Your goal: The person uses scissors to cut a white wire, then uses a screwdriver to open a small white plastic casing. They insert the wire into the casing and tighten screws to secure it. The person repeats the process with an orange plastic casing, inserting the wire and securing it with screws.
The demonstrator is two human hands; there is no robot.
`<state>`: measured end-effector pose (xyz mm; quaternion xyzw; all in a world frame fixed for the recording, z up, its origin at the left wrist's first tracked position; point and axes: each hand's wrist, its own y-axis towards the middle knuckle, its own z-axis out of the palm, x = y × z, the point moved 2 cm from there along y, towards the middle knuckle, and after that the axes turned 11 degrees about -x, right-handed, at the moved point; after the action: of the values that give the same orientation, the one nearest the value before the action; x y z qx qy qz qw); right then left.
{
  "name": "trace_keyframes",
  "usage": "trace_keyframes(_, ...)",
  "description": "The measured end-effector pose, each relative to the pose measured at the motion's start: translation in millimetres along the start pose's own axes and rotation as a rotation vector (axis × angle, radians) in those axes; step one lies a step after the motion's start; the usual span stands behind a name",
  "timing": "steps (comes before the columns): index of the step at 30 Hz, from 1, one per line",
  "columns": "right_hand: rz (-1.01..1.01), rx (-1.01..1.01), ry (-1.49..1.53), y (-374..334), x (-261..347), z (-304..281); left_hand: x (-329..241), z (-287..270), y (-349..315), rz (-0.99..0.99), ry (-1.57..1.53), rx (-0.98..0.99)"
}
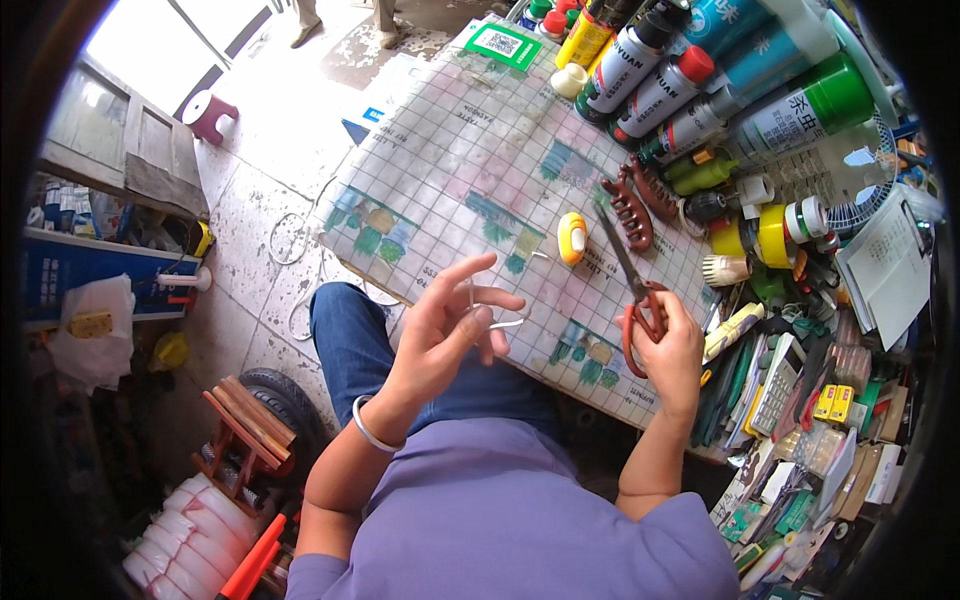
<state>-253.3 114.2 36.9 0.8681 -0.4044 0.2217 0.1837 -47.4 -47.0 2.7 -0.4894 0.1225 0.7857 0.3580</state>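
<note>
Currently, head view: a seated person in a purple shirt (510, 520) and blue jeans (350, 345) has both bare hands raised at the near edge of a table (440, 185).
Left hand (450, 315): fingers spread and bent, with thumb and finger closed on a thin white strip; its wrist wears a pale bracelet (376, 425).
White strip (508, 324): held in the left hand, its loose end poking out to the right, over the table.
Right hand (672, 345): closed around the handles of the scissors, beside the table's right-hand clutter.
Scissors (650, 305): reddish handles in the grip, dark blades together and pointing up and slightly left, well apart from the strip.
Table cover: a printed grid with plant pictures.
Yellow-and-white oval thing (572, 238): on the table, just left of the scissor blades.
Brown ridged pieces (632, 212): two near the blade tips, toward the far right.
Spray cans (625, 68): grouped at the table's far right corner; a green card (503, 46) lies to their left.
Right side: a calculator (777, 385) among packed small goods, with a notepad (890, 268) above.
Floor (255, 240): pale tiles, with a dark pink stool (210, 116) at upper left.
</note>
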Motion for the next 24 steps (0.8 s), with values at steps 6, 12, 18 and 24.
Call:
trace_keyframes(6,-0.153,-0.229,-0.281,-22,-36,-3,2,7,-4,-0.058,-0.008,0.024)
trace_keyframes(12,-0.551,-0.224,0.195,-28,43,14,2,13,-14,-0.162,0.093,0.056)
trace_keyframes(18,-0.939,-0.023,0.213,-18,76,44,-5,13,-31,-0.095,0.447,0.079)
trace_keyframes(24,-0.746,0.003,0.454,-17,65,53,4,5,-30,-0.088,0.408,-0.006)
